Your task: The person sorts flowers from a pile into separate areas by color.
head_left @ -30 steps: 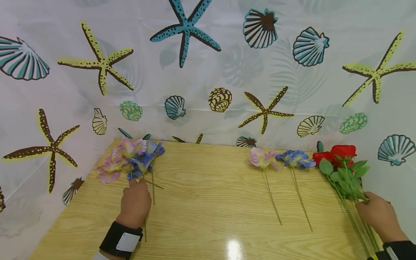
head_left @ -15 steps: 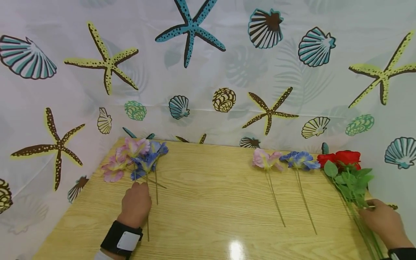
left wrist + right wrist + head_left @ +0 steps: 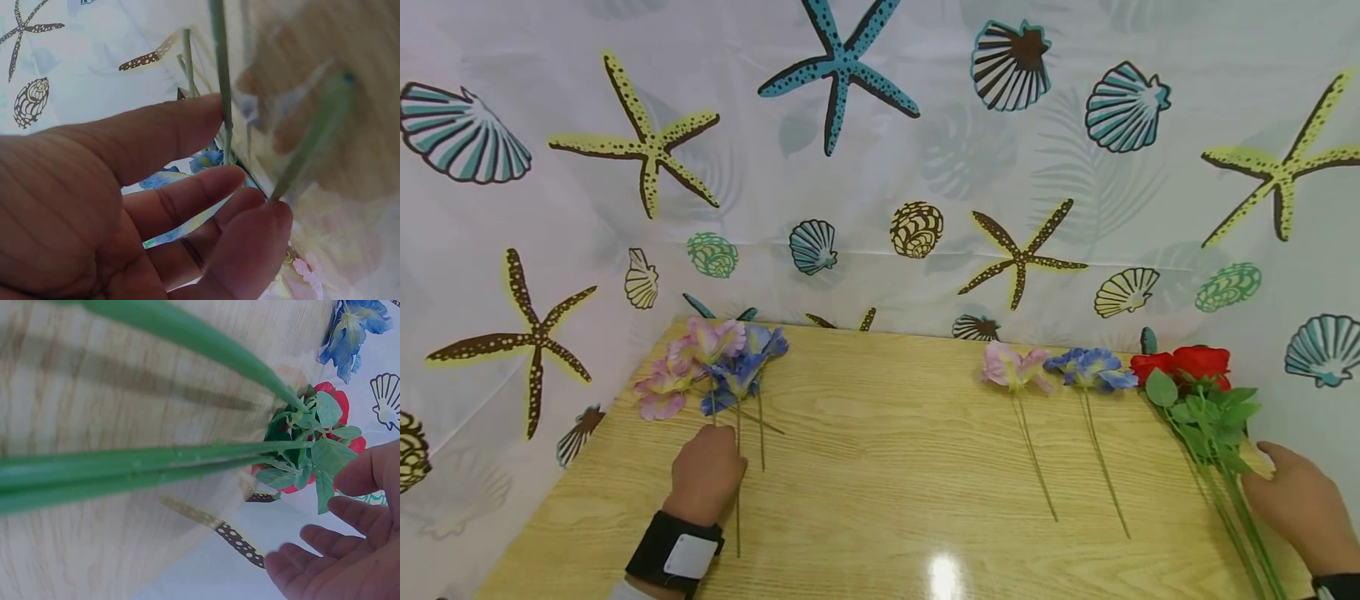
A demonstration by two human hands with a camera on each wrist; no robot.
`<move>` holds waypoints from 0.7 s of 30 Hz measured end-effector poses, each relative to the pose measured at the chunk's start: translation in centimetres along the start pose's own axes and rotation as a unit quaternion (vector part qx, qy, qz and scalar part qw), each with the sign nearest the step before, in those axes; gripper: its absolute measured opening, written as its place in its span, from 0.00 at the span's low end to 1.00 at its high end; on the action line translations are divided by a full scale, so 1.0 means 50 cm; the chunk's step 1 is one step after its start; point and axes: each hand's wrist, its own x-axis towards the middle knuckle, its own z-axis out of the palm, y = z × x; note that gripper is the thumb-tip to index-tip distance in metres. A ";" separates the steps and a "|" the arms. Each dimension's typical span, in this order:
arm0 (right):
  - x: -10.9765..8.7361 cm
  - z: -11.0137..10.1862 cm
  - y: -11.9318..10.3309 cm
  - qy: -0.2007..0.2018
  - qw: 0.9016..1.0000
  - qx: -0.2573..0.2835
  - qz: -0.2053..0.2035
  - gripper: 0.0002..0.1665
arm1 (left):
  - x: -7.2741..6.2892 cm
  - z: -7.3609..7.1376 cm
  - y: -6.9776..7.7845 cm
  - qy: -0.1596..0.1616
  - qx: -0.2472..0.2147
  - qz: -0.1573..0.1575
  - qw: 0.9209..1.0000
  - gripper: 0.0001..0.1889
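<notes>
The red roses point(image 3: 1201, 363) lie just ahead of my right grip point(image 3: 1296, 500), which is released, fingers apart from the thumb. I expect them light, with stiff, smooth green stems point(image 3: 75, 469); I would pinch below the leaves point(image 3: 331, 456). My left grip point(image 3: 707, 471) also seems loose, beside thin stems point(image 3: 738, 500) of pink flowers point(image 3: 662, 406) and blue flowers point(image 3: 741, 372) on the desk point(image 3: 880, 467).

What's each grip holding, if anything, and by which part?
Right grip: nothing; it is open beside the rose stems. Left grip: at the thin flower stems, but whether it pinches one cannot be told.
</notes>
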 end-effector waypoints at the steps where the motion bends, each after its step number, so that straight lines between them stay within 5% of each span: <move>1: -0.002 -0.004 -0.002 0.001 1.000 -0.003 -0.009 0.39 | 0.000 0.001 0.001 0.001 -0.001 -0.001 1.000 0.06; 9: -0.012 -0.017 -0.004 -0.006 0.998 -0.016 -0.057 0.47 | -0.002 0.008 -0.002 0.042 -0.028 0.001 0.999 0.10; 21: -0.023 -0.018 -0.004 0.028 0.998 -0.021 -0.050 0.54 | 0.009 0.024 -0.038 0.066 -0.026 0.026 0.997 0.09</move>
